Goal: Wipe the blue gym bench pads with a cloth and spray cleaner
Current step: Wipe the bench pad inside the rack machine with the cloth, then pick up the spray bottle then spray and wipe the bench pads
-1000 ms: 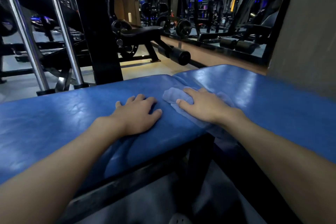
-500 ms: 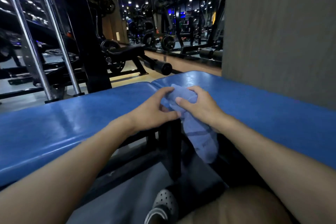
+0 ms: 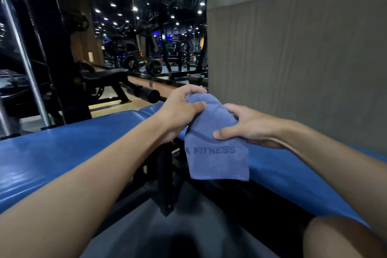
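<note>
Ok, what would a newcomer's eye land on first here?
The blue cloth printed FITNESS, gripped mid-frame by the left hand and right hand. Beneath, the glossy blue bench pads stretch across the frame; a grey wall panel fills the upper right.

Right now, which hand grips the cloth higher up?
The left hand, pinching the blue cloth at its top fold; the right hand holds it lower, just above the lettering.

The grey wall panel (image 3: 293, 58) stands just behind the right blue pad (image 3: 282, 178), closing its far side. Above the left blue pad (image 3: 52, 153) the way is open up to the black upright (image 3: 56, 58) beyond. A black frame post (image 3: 165, 184) and the hanging cloth (image 3: 217, 163) fill the gap between.
</note>
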`<state>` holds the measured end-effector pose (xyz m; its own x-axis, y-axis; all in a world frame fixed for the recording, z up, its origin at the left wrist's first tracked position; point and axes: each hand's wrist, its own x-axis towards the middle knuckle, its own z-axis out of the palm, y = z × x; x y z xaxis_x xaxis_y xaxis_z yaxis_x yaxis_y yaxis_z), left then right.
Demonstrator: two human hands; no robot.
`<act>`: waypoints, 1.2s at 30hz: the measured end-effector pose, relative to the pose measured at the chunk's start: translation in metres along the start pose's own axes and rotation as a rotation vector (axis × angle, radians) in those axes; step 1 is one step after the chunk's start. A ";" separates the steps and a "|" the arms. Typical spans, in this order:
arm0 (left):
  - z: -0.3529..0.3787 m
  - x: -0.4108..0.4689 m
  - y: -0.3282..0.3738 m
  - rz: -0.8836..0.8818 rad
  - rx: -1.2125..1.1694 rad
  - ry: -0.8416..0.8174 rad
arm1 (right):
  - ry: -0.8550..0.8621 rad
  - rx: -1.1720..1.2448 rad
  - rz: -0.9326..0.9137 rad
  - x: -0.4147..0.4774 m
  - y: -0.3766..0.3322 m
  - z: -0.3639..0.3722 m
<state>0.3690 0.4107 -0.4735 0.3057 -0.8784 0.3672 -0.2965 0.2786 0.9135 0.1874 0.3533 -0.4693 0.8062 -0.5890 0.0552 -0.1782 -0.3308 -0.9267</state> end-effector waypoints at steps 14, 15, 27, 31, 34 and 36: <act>0.093 0.116 -0.056 0.193 0.447 -0.509 | 0.336 -0.213 0.054 0.026 0.088 -0.121; 0.097 0.128 -0.062 0.182 0.427 -0.507 | 0.310 -0.171 0.084 0.031 0.095 -0.131; 0.175 0.252 0.032 -0.256 -0.171 -0.729 | 0.617 0.107 0.270 0.034 0.006 -0.261; 0.209 0.287 0.143 -0.157 0.004 -0.755 | 0.673 0.103 0.329 -0.008 -0.087 -0.310; 0.238 0.304 0.224 -0.112 0.059 -0.736 | 0.712 0.069 0.400 -0.048 -0.162 -0.352; 0.254 0.310 0.277 -0.084 0.087 -0.759 | 0.844 -0.025 0.421 -0.075 -0.209 -0.382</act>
<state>0.1514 0.1166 -0.1510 -0.3652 -0.9297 0.0477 -0.3795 0.1955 0.9043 -0.0513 0.1852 -0.1382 -0.0003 -0.9998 -0.0223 -0.3817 0.0207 -0.9240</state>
